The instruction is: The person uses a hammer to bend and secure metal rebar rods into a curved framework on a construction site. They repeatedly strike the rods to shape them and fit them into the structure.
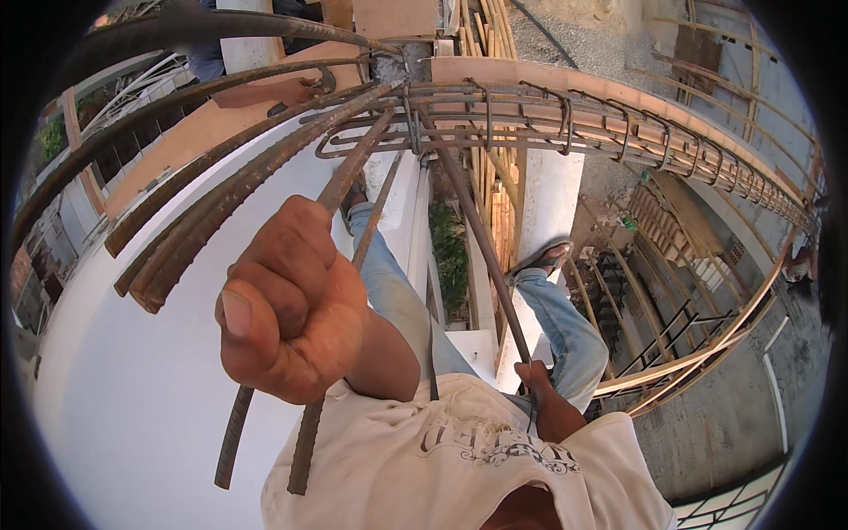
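My left hand (287, 305) is a fist wrapped round a rusty rebar (352, 168), which runs from the column top down past my wrist. A second rebar (305, 446) passes close behind that hand. Lower and to the right, my right hand (541, 389) is closed round the lower part of a long brown steel bar (477, 225). This bar slants up to the same bundle of bars. A long cage of rebar with square stirrups (488, 115) extends from there to the right. Several thick ribbed bars (208, 208) fan out at the left.
Another person's hand (300, 91) rests near a dark tool at the upper left. A white wall (132, 371) lies below the bars. My feet, one in a sandal (549, 256), stand high on narrow ledges. Wooden poles (503, 177) and stacked blocks (662, 221) lie below.
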